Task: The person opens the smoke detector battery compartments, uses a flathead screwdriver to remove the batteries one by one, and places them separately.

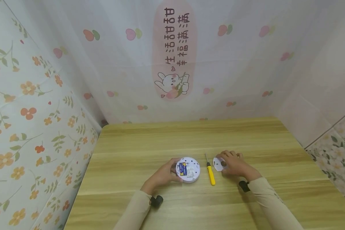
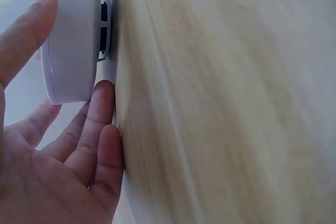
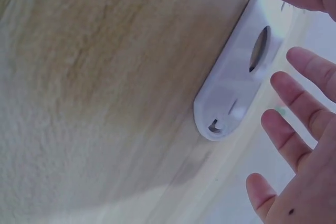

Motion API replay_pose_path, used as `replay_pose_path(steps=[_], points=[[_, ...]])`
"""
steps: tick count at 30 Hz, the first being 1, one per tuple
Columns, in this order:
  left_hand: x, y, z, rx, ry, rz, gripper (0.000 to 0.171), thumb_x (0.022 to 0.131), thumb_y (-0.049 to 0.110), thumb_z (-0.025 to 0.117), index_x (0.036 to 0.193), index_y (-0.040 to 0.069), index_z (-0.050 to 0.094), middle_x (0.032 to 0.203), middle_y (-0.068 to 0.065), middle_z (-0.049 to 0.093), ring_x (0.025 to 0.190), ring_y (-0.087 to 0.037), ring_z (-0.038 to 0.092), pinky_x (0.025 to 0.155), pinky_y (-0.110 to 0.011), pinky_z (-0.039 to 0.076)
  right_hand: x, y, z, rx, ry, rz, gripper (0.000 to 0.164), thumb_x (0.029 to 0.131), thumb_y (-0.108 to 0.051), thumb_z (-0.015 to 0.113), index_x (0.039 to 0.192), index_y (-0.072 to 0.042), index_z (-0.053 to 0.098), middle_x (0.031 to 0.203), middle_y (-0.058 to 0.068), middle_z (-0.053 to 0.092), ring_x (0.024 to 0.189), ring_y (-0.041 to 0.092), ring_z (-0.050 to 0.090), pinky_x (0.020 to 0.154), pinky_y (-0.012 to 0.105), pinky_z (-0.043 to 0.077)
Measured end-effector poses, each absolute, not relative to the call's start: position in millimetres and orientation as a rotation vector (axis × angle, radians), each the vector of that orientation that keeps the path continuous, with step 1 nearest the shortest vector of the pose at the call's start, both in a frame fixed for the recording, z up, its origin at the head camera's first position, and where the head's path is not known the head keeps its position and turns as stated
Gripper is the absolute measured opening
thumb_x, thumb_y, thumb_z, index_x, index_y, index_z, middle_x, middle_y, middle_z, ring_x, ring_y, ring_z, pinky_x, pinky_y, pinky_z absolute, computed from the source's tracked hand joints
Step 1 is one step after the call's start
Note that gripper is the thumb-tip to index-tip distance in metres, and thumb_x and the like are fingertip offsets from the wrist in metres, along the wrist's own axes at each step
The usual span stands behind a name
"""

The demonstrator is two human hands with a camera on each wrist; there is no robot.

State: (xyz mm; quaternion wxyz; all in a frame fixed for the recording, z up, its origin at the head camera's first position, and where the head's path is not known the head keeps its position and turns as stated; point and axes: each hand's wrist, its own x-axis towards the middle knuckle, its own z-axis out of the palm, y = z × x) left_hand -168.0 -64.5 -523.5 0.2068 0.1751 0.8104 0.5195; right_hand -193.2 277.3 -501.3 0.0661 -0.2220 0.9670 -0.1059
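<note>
My left hand [image 1: 163, 174] grips a round white smoke detector [image 1: 193, 172] by its left rim, thumb on the near side and fingers at the far side. Its back faces up, showing a blue and yellow battery [image 1: 183, 169]. The left wrist view shows a dark slotted vent [image 2: 104, 29] on its underside, close over the table. A flat white mounting plate [image 1: 217, 164] with a round hole lies to the right. Over its right part is my right hand [image 1: 236, 164], fingers spread and loosely bent; in the right wrist view its thumb overlaps the plate's end.
A screwdriver [image 1: 211, 175] with a yellow handle lies between the detector and the plate, its tip pointing away from me. The wooden table [image 1: 138, 140] ends at a printed curtain [image 1: 118, 70] at the back. Floral cloth [image 1: 28, 134] hangs at the left.
</note>
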Motion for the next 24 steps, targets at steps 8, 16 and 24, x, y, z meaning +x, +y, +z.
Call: replay_pose_path(steps=[8,16,24], points=[[-167.4,-64.7,-524.1,0.501,2.248,1.469,0.086,0.074,0.014,0.082,0.147,0.011,0.035,0.132,-0.013,0.057,0.108,-0.024,0.062,0.099,-0.044,0.047,-191.1,274.2,-497.4,-0.635,2.929,-0.345,0.061,0.075,-0.026,0.074,0.132,-0.01,0.055,0.132,0.016,0.051,0.116,0.042,0.048,0.087,0.063,0.034],[-167.0,-64.6,-522.6,0.504,2.24,1.48,0.086,0.075,0.014,0.081,0.147,0.011,0.035,0.136,-0.014,0.054,0.11,-0.025,0.061,0.099,-0.042,0.047,-180.3,258.2,-492.1,-0.619,2.936,-0.507,0.048,0.082,-0.023,0.067,0.127,-0.008,0.058,0.125,0.014,0.057,0.106,0.035,0.052,0.088,0.065,0.037],[-167.8,-65.0,-524.3,0.519,2.247,1.468,0.086,0.075,0.016,0.081,0.147,0.014,0.035,0.136,-0.011,0.055,0.112,-0.024,0.061,0.101,-0.043,0.046,-169.8,240.4,-495.7,-0.639,2.978,-0.608,0.034,0.089,-0.02,0.064,0.117,-0.002,0.062,0.107,0.012,0.064,0.092,0.025,0.061,0.082,0.047,0.051]])
